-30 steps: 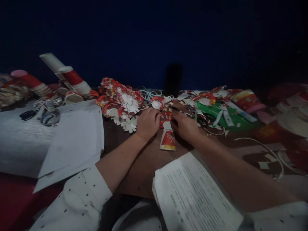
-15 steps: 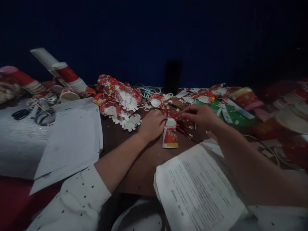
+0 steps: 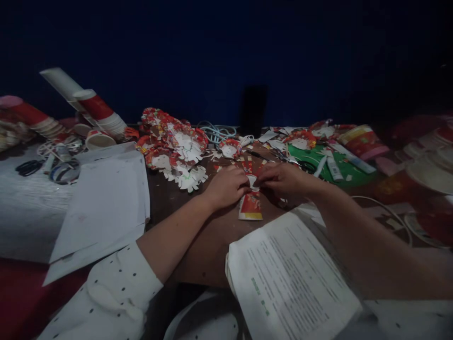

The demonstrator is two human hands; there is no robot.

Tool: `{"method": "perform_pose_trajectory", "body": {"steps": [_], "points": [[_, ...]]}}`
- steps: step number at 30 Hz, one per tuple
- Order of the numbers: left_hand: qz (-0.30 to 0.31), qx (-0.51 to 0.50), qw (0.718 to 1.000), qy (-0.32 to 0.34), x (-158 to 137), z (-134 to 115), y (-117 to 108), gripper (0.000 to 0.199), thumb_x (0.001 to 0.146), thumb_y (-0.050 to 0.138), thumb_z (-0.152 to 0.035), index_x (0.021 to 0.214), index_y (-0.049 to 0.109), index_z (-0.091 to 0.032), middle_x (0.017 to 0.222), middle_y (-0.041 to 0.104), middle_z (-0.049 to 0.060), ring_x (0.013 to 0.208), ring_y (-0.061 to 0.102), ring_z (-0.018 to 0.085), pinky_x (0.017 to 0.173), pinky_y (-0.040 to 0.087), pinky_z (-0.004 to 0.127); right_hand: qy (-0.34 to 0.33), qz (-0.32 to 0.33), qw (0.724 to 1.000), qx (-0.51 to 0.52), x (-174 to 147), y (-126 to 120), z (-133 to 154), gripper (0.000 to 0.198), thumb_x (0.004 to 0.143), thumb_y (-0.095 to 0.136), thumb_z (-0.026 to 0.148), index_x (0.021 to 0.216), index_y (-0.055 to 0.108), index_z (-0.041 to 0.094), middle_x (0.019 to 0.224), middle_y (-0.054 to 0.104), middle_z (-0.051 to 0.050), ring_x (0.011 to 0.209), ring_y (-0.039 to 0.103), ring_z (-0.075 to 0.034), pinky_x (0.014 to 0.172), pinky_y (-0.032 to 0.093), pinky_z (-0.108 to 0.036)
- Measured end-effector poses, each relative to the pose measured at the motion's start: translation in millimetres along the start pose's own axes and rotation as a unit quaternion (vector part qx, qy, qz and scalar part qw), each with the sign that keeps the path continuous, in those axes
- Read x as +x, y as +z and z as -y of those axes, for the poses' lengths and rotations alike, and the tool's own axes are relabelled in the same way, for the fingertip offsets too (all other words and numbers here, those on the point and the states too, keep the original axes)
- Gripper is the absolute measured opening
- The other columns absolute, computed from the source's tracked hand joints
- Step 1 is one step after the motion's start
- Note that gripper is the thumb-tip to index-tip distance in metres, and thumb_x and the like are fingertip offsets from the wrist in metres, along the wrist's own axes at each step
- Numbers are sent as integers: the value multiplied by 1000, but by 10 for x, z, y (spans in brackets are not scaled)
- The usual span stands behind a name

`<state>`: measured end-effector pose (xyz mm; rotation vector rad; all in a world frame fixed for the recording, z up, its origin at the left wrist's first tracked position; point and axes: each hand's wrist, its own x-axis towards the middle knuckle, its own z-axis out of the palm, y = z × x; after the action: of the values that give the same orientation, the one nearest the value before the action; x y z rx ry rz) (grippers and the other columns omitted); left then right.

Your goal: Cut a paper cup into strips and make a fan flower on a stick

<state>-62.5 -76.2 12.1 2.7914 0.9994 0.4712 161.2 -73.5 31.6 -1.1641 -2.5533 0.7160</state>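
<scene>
a red, white and yellow paper cup point(image 3: 251, 206), splayed flat into strips, lies on the brown table point(image 3: 198, 255) between the two hands. its round white base point(image 3: 252, 181) sits in the gap between the fingertips; one wide strip with a yellow end points from the grip toward the person, and narrower red strips fan out just beyond it. the left hand point(image 3: 229, 185) rests at the cup's left side, fingers curled in and nearly closed against it; whether they pinch a strip i cannot tell. the right hand point(image 3: 278, 178) has its fingertips bunched together at the base's right edge, and what lies between them is hidden.

just beyond the left hand is a small red-rimmed white paper flower point(image 3: 230, 148); farther left is a heap of red and white paper flowers point(image 3: 175, 139). a pale blue coiled cable point(image 3: 216, 133) lies beyond the grip. right of the right hand are black-handled scissors point(image 3: 307, 166) and a green mat point(image 3: 345, 172) bearing a white tube point(image 3: 333, 169). nearer the person than the right hand lies a printed white booklet point(image 3: 293, 278). well left of the left hand are white paper sheets point(image 3: 109, 193).
</scene>
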Motion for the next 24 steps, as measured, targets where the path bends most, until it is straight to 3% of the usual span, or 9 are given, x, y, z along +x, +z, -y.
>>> {"method": "perform_pose_trajectory", "body": {"steps": [13,19,21,24], "points": [[11,-5,1000,-11,16,52,35,15,87,55,-27,87,66,-17,93,65,6,92,55,19,85,41,32,49,1,982,-184,50,89,157,26,80,50,15,90,71,26,102,68,-2,93,60,-18,73,40,-25],[8,-1,1000,-4,17,52,35,16,87,54,-25,88,67,-16,94,65,7,92,55,19,85,41,33,41,-25,993,-107,-13,58,126,26,82,49,18,92,73,24,102,69,-2,94,61,-18,79,43,-26],[14,8,1000,-6,17,40,18,18,88,53,-26,89,68,-16,94,65,7,91,55,20,83,41,33,78,-62,994,-52,-62,-54,138,25,83,51,25,94,73,23,99,71,-2,90,63,-19,77,45,-27],[23,20,999,-11,16,25,-8,21,89,52,-28,90,68,-16,94,65,8,91,54,20,82,41,33,200,-119,972,-26,-165,-239,207,25,82,56,36,93,73,22,81,71,-3,72,63,-19,65,45,-28]]}}
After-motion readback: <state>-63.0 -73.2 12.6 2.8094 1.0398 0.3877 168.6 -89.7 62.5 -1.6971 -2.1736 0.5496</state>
